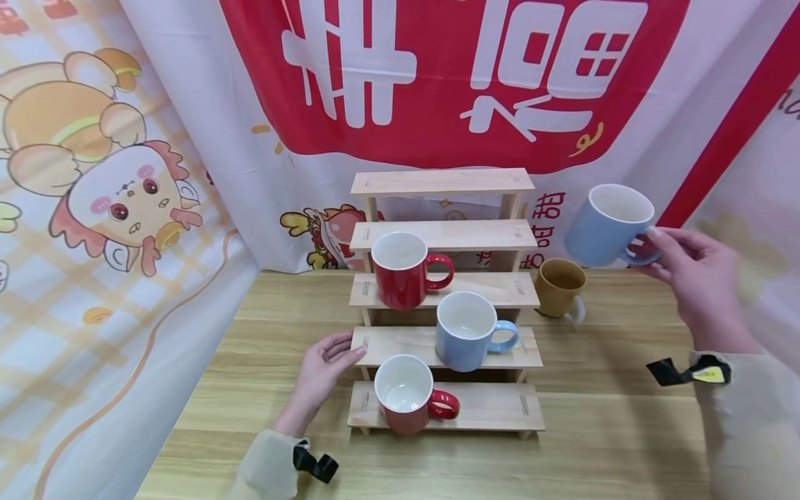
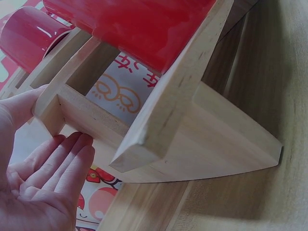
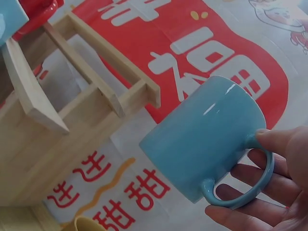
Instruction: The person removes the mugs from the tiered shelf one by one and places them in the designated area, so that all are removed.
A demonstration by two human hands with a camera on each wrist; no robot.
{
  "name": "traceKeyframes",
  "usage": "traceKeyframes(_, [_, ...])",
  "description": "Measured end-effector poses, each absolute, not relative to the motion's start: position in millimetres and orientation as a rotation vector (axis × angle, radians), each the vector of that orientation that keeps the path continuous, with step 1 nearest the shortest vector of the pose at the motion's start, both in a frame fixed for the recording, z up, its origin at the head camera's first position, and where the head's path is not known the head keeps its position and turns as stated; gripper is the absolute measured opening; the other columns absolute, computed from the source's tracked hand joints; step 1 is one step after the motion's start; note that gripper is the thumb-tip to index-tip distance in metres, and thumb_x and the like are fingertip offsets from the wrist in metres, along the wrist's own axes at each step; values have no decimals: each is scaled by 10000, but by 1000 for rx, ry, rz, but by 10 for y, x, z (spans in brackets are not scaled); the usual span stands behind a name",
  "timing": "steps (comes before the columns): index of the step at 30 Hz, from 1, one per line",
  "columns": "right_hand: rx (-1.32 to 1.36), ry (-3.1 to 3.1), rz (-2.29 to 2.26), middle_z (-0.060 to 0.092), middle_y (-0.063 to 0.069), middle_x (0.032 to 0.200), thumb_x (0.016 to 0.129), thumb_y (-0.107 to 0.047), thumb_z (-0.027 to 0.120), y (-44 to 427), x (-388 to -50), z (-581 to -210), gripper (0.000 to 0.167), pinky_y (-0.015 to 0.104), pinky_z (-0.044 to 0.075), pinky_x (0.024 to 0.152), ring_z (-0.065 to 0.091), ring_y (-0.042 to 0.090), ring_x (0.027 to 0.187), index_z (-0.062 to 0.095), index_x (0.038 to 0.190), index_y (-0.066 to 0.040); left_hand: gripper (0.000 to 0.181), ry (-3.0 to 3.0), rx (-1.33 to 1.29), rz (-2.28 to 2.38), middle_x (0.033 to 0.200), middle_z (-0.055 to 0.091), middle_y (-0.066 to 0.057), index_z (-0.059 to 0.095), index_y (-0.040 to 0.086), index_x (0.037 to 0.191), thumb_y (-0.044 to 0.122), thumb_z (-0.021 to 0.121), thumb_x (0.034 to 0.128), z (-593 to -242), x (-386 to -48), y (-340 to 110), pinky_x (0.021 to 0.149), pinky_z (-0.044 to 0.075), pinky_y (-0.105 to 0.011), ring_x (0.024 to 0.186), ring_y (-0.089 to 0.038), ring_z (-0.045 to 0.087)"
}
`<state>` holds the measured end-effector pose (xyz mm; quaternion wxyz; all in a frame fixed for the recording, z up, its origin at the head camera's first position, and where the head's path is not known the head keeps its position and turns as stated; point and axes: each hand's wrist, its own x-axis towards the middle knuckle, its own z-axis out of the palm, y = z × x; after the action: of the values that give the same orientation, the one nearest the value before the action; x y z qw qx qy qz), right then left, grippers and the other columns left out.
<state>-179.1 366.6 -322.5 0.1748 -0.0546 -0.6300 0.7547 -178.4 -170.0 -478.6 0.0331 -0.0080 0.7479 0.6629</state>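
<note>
A light-blue mug (image 1: 603,226) is held in the air by its handle in my right hand (image 1: 703,271), right of the stepped wooden shelf (image 1: 444,180). The right wrist view shows my thumb on top of the mug's handle (image 3: 264,178) and fingers around it. My left hand (image 1: 328,364) grips the left end of a lower tier. In the left wrist view, the thumb lies over the tier's edge and the fingers (image 2: 72,163) are beneath. Another blue mug (image 1: 465,340) stands on that tier. One red mug (image 1: 400,278) stands higher, another red mug (image 1: 406,403) on the bottom tier.
A mustard-brown mug (image 1: 559,285) with a pale handle stands on the wood-grain table (image 1: 219,417), just right of the shelf and below the lifted mug. Behind the shelf hangs a red and white printed cloth (image 1: 437,139). Printed cloths also hang at both sides.
</note>
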Motion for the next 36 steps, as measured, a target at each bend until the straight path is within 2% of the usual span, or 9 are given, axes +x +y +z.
traceKeyframes(6, [-114, -1640, 2184, 745, 46, 947, 887, -111, 790, 3756, -1776, -3350, 250, 304, 612, 655, 745, 150, 795, 757, 1107, 3, 617, 2302, -28, 2036, 1324, 630, -174, 600, 18, 1351, 290, 850, 856, -4790, -1779, -1702, 956, 537, -288, 1214, -307, 611])
traceKeyframes(12, [-148, -1662, 2147, 765, 32, 975, 893, -141, 788, 3846, -1753, -3489, 323, 290, 611, 645, 749, 144, 823, 737, 1182, -5, 629, 2296, -48, 2026, 1332, 628, -160, 599, 28, 1356, 301, 852, 850, -4778, -1771, -1702, 956, 533, -272, 1226, -290, 600])
traceKeyframes(15, [-160, -1606, 2166, 769, 42, 980, 887, -124, 794, 3883, -1753, -3556, 332, 304, 611, 644, 752, 153, 829, 732, 1184, 12, 634, 2299, -43, 2020, 1337, 624, -171, 594, 25, 1359, 308, 849, 853, -4771, -1774, -1700, 962, 532, -283, 1227, -298, 602])
traceKeyframes(20, [-251, -1583, 2169, 766, 16, 987, 873, -161, 810, 3953, -1757, -3631, 366, 303, 609, 642, 750, 137, 823, 738, 1207, -28, 625, 2316, -41, 2013, 1339, 619, -184, 590, 23, 1364, 304, 841, 865, -4759, -1777, -1691, 969, 532, -304, 1227, -317, 604])
traceKeyframes(36, [-427, -1498, 2179, 760, 11, 1009, 846, -179, 836, 4185, -1890, -4108, 409, 286, 608, 666, 750, 151, 821, 737, 1224, -57, 590, 2290, -38, 2031, 1359, 601, -214, 569, -4, 1382, 235, 812, 901, -4758, -1762, -1684, 955, 529, -257, 1238, -322, 594])
